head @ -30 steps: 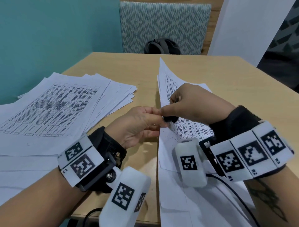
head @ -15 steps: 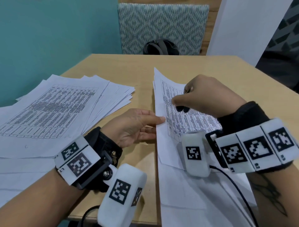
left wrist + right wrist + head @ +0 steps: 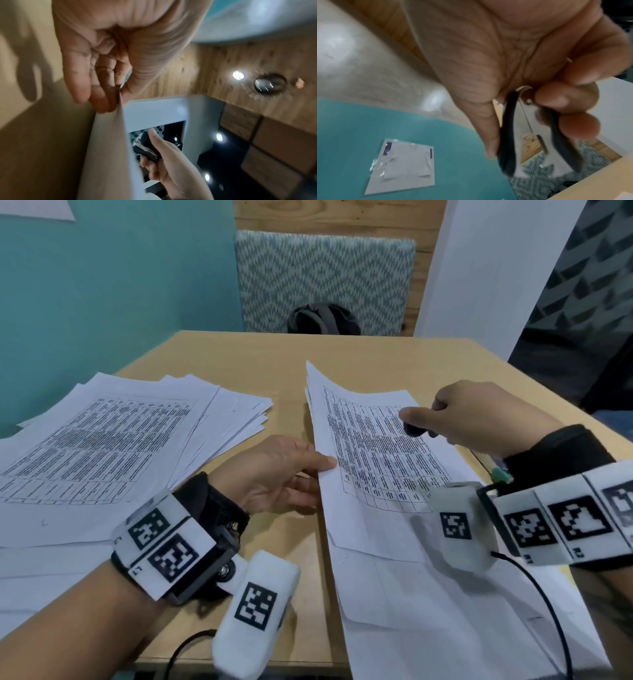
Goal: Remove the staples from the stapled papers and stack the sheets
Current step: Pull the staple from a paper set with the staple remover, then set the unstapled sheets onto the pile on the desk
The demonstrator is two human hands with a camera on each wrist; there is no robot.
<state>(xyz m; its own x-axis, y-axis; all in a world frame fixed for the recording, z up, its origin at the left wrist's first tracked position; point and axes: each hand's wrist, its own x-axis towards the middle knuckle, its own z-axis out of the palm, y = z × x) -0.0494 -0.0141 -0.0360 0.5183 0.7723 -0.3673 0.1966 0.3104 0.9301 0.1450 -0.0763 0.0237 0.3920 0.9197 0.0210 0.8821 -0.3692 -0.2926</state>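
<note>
Table [image 3: 376, 357] (light wood) holds papers [image 3: 102, 446] beside teal wall [image 3: 120, 285]

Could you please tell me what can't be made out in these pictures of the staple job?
- Staples: none visible in any view; too small, and the printed sheet is blurred.
- Print on that sheet and on the left stack: head view, too small to read.
- Staple remover tips: blurred in the right wrist view, mostly covered by the right hand in the head view.
- Left hand fingertips: under the sheet edge in the head view.
</note>
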